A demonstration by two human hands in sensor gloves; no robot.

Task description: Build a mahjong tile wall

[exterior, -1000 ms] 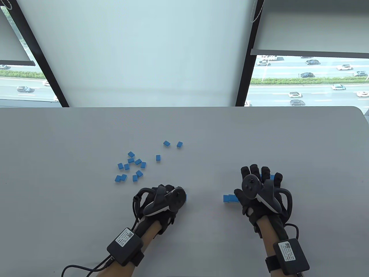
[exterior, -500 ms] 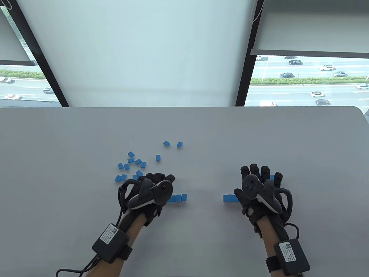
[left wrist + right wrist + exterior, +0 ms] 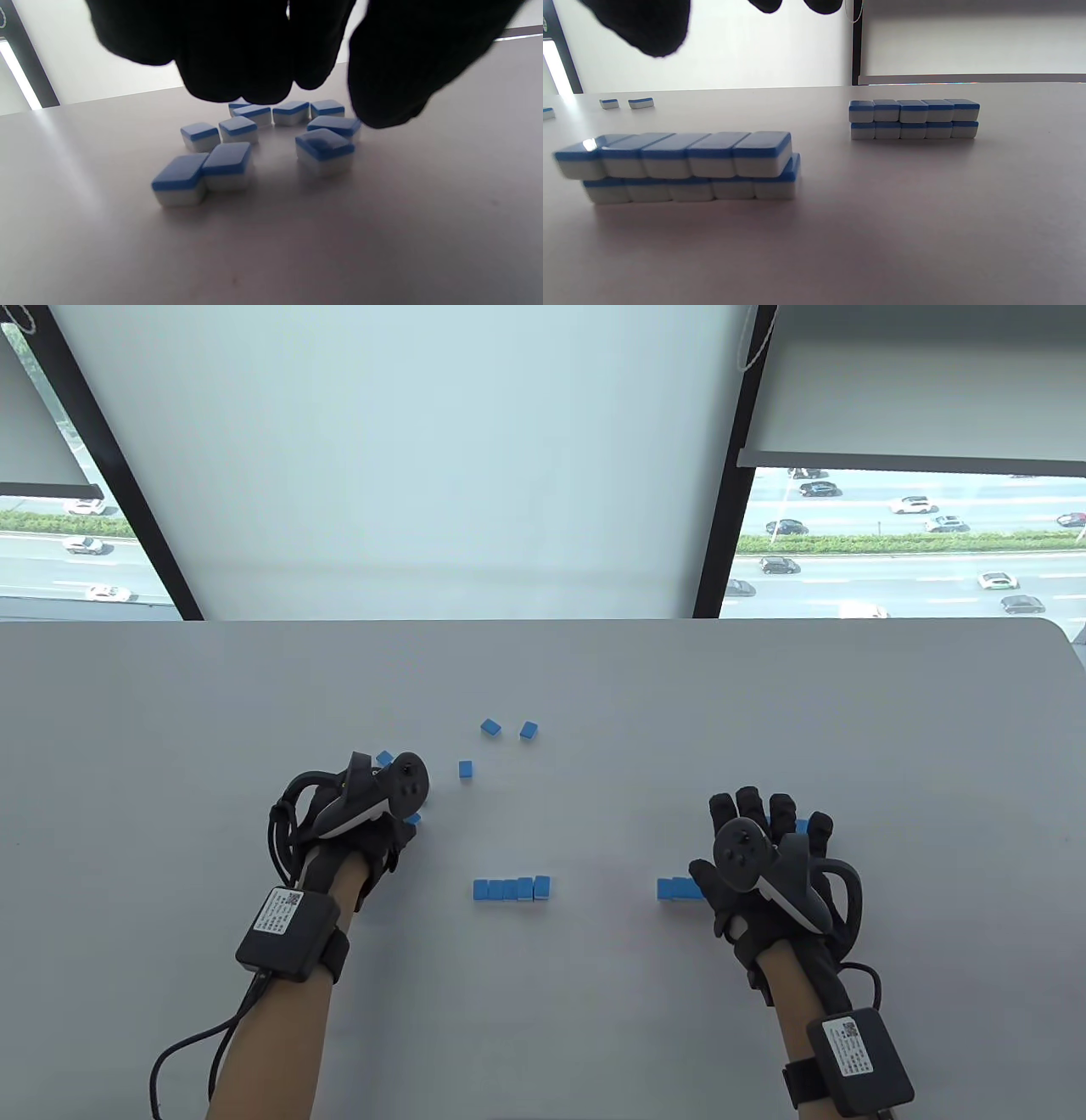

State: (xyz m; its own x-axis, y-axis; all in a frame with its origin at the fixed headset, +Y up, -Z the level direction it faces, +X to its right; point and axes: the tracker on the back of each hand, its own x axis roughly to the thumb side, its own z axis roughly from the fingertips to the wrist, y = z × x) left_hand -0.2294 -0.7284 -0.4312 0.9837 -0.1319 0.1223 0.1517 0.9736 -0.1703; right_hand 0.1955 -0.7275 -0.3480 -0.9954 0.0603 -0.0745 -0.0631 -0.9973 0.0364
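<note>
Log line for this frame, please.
left hand over loose tiles, holding nothing | right hand open | single-layer row unattended

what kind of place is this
Probably an upper-floor office or lab room: a plain grey table beside big windows with roller blinds, overlooking a multi-lane road with cars below.

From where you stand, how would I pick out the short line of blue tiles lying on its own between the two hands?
Start at the grey table and look to its near middle, between the left hand and the right hand. There sits the short row of tiles, packed side by side in a straight line. Unlike the loose tiles scattered farther back, these touch and line up neatly.
</note>
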